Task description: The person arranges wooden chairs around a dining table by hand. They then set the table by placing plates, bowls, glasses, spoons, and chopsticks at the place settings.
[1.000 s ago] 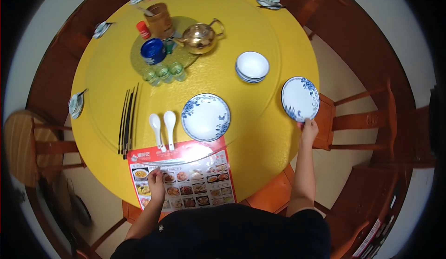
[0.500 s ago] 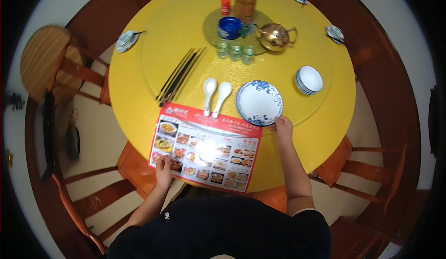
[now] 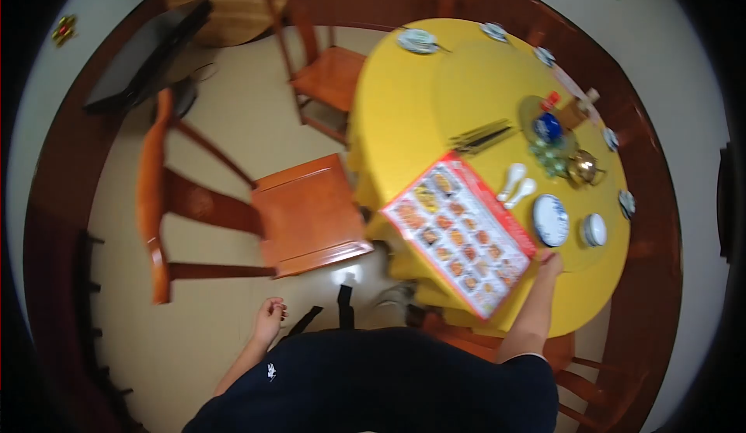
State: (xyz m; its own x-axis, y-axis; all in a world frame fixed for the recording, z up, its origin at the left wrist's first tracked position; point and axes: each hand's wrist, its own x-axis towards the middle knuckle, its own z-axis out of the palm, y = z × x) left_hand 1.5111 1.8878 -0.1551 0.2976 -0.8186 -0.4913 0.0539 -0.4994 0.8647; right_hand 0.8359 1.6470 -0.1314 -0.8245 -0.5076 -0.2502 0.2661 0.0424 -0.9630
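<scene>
My left hand [image 3: 270, 315] hangs low over the floor, away from the table, its fingers loosely bent and apart with nothing in them. At the table's near edge, my right hand [image 3: 549, 261] is beside the right corner of a red-bordered picture menu [image 3: 464, 235] and just below the blue-and-white plates [image 3: 551, 219]. Blur hides whether its fingers grip either one. Two white spoons [image 3: 515, 184] rest beyond the menu, with several dark chopsticks [image 3: 483, 136] to their left. White bowls [image 3: 594, 230], stacked together, stand right of the plates.
A wooden chair [image 3: 307, 215] stands left of the round yellow-covered table [image 3: 404, 114], and another chair [image 3: 326, 76] is farther back. On the table's far side are a brass teapot [image 3: 582, 167], green glasses [image 3: 549, 157] and a blue container [image 3: 547, 127]. Place settings [image 3: 418, 41] line its rim.
The view has swung left, so the table now lies to the right. My left hand has let go of the menu and moved off the table. My right hand stays near the plates.
</scene>
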